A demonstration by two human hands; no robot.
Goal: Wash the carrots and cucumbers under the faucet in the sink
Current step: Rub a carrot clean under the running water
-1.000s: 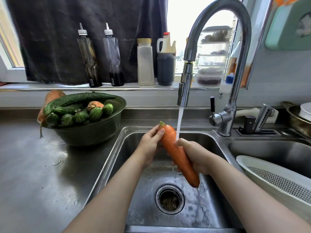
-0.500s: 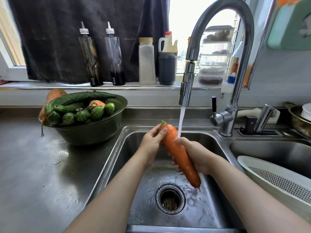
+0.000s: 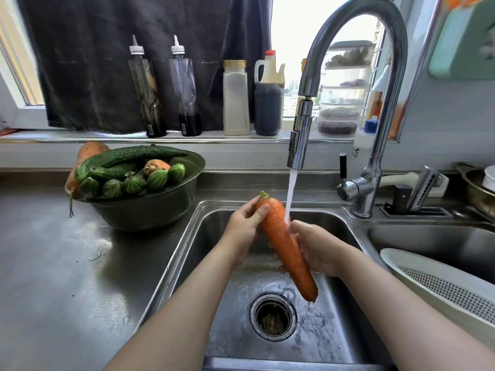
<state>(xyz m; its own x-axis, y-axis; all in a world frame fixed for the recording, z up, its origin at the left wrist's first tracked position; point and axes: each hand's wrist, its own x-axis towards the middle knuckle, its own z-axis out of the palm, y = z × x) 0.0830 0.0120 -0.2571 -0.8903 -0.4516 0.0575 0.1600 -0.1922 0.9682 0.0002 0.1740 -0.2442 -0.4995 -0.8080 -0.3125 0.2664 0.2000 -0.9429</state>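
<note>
A long orange carrot slants over the steel sink, stem end up, tip down toward the drain. My left hand grips its thick top, thumb across it. My right hand wraps its middle from the right. Water runs from the faucet onto the carrot beside my right hand. A dark green bowl on the counter at left holds several cucumbers and carrots.
Bottles and jars stand on the windowsill behind. A white colander lies in the second basin at right. A knife holder and a pan sit by the faucet base. The wet steel counter stretches left.
The carrot stays under the stream, held in nearly the same place. My right hand has shifted slightly along its middle.
</note>
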